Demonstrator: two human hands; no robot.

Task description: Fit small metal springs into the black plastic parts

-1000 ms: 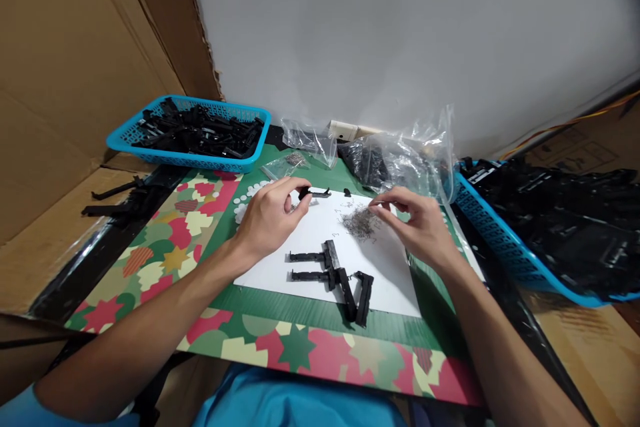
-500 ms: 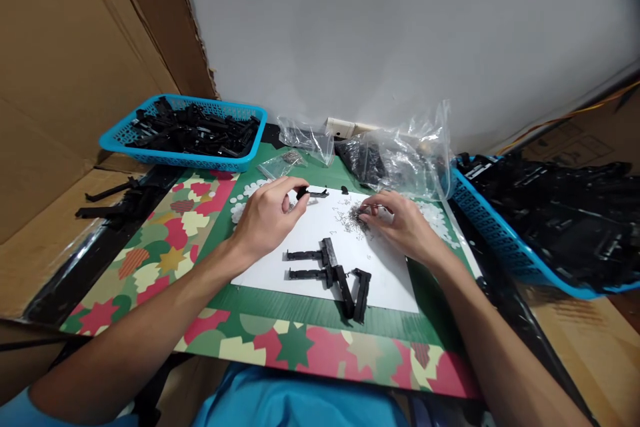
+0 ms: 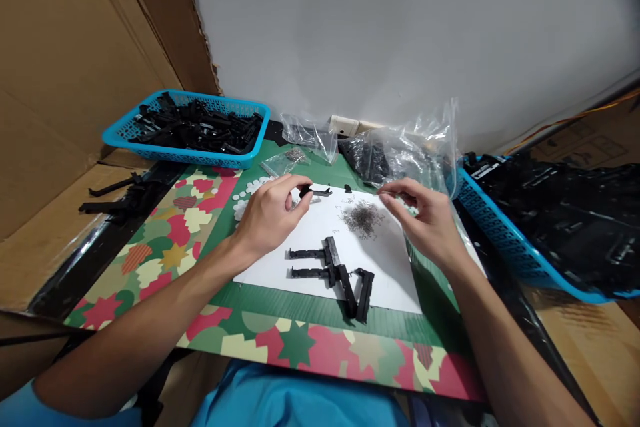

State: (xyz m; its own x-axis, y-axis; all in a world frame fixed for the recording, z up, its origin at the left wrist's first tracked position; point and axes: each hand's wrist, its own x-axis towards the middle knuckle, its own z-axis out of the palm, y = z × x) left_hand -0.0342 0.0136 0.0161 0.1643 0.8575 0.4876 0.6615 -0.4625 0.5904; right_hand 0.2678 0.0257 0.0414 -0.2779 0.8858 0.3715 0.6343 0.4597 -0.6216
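Observation:
My left hand (image 3: 270, 213) is closed in a pinch on a small black plastic part (image 3: 320, 192), held above a white sheet (image 3: 280, 277). My right hand (image 3: 425, 217) hovers past the right side of a pile of tiny wire pieces (image 3: 363, 218). Its thumb and forefinger are pinched together; whatever is between them is too small to make out. Several long black plastic parts (image 3: 333, 260) lie on the sheet nearer to me, some touching each other. A small black piece (image 3: 348, 189) rests at the sheet's far edge.
A blue basket (image 3: 245, 161) of black parts stands at back left, another blue basket (image 3: 505, 230) at right. Clear plastic bags (image 3: 415, 153) lie along the wall. White discs (image 3: 240, 207) sit by my left hand. More black parts (image 3: 117, 197) lie at far left.
My right hand has lifted off the wire pile and moved right and slightly away, uncovering the pile. The left hand keeps its hold on the black part, nearly still.

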